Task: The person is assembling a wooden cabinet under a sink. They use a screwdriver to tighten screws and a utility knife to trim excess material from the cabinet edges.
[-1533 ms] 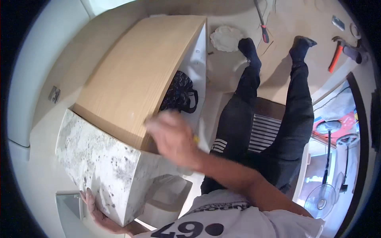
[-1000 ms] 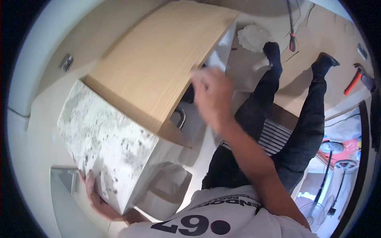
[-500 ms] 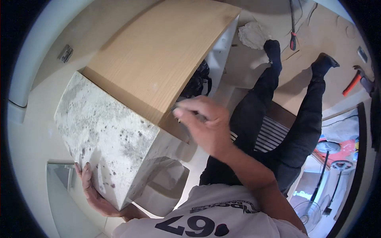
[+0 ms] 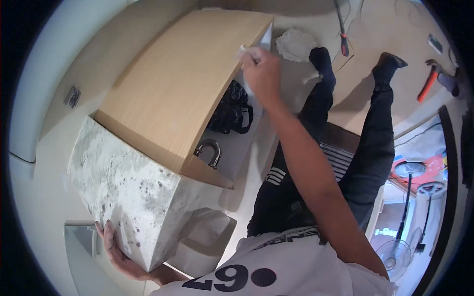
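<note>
My left hand (image 4: 112, 246), fingers spread flat, steadies the mottled cabinet side (image 4: 126, 197) at seven o'clock; my right hand (image 4: 260, 69) pinches a white rag (image 4: 245, 51) against the wooden door (image 4: 182, 84) at twelve.

Wooden panel (image 4: 182, 84) on stone block (image 4: 128, 207). Right hand (image 4: 261, 71) at panel's far edge. Left hand (image 4: 116, 251) at block's near corner. Bag (image 4: 229, 108), metal hook (image 4: 210, 150) under panel. Hammer (image 4: 437, 76), screwdriver (image 4: 343, 37) on floor (image 4: 375, 24), far right.

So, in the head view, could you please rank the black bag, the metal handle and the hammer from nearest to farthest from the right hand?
From the right hand:
1. Black bag, just below, inside the cabinet.
2. Metal handle, lower, under the wooden panel.
3. Hammer, far right on the floor.
</note>
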